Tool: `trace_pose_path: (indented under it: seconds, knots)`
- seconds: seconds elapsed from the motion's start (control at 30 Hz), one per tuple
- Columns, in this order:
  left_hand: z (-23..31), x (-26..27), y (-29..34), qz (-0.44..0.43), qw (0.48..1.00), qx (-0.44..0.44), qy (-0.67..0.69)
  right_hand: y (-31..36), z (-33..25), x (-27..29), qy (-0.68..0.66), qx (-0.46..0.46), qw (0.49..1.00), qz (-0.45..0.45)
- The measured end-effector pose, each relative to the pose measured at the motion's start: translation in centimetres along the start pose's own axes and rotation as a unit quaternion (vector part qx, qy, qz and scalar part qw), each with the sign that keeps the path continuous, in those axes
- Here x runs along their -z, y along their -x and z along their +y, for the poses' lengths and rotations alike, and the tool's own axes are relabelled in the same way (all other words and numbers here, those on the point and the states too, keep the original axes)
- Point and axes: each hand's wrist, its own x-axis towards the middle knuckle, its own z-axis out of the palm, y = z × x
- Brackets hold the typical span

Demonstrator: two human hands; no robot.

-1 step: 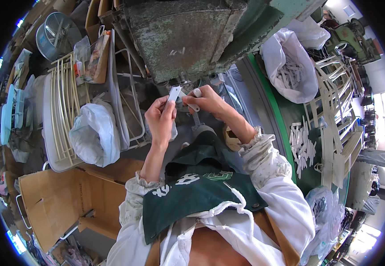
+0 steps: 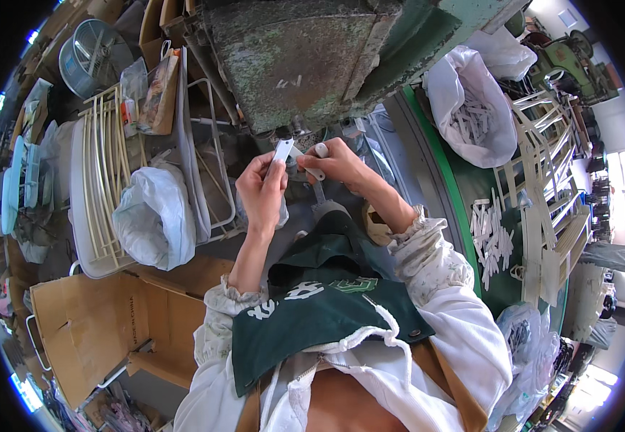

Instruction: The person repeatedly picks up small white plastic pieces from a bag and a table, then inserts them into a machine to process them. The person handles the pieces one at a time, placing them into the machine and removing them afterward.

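Worn green machine (image 2: 298,68) at top of view. Green-topped table (image 2: 481,183) along the right. Open cardboard box (image 2: 89,327) at lower left. White sack (image 2: 498,140) holding pale strips, upper right. Left hand (image 2: 260,193): closed, thumb and fingers pinching 1 flat white piece (image 2: 283,150) near the machine's lower edge. Right hand (image 2: 340,163): closed on small white parts (image 2: 315,174) just beside it; count unclear.
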Motion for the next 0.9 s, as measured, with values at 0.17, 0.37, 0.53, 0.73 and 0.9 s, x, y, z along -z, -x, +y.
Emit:
trace_pose_path:
  seconds: [0.17, 0.37, 0.53, 0.73, 0.9]
  knots:
    - [-1.2, 0.7, -0.4, 0.002, 0.996, 0.084, 0.013, 0.3, 0.0, -0.2, 0.006, -0.012, 1.0, 0.011]
    - [-0.7, 2.7, 0.2, -0.027, 0.992, 0.106, -0.059, 1.8, 0.3, -0.2, 0.027, 0.02, 0.999, 0.002]
    - [-0.1, 2.7, -0.2, -0.028, 0.993, 0.098, -0.054, 1.9, 0.2, -0.4, 0.011, 0.02, 1.0, 0.006]
    - [-0.1, 2.8, -0.2, -0.023, 0.993, 0.108, -0.041, 1.7, 0.2, -0.5, -0.019, 0.015, 1.0, 0.015]
    - [2.4, 2.6, -0.4, -0.061, 0.994, 0.069, -0.055, 2.7, -2.2, -0.5, -0.012, 0.021, 1.0, 0.012]
